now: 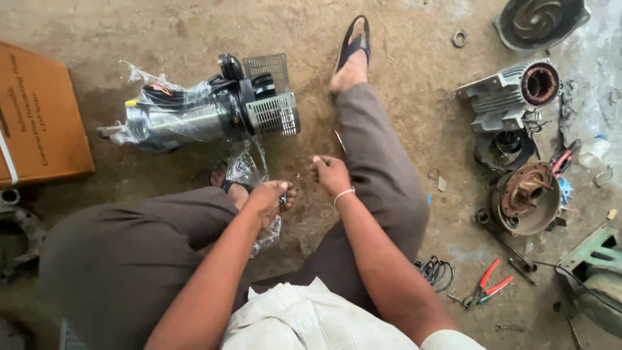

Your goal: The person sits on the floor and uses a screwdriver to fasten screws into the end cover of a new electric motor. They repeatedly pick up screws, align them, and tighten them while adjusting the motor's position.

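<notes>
I sit on a dirt floor with my legs spread. My left hand (269, 198) is closed over a small dark part and the edge of a clear plastic wrap (249, 170), close to my left foot. My right hand (329, 172) is loosely curled just beside it, pinching something thin that I cannot make out. Beyond my hands lies a submersible pump (214, 113) on its side, with a steel body, black fittings and a grey mesh strainer, partly inside torn clear plastic.
A brown cardboard box (39, 116) stands at the left. At the right lie a motor stator housing (512, 94), a rusty end cover (526, 198), an impeller casing (541, 23), red-handled pliers (489, 285), a wire coil (435, 269) and a green machine part (596, 272).
</notes>
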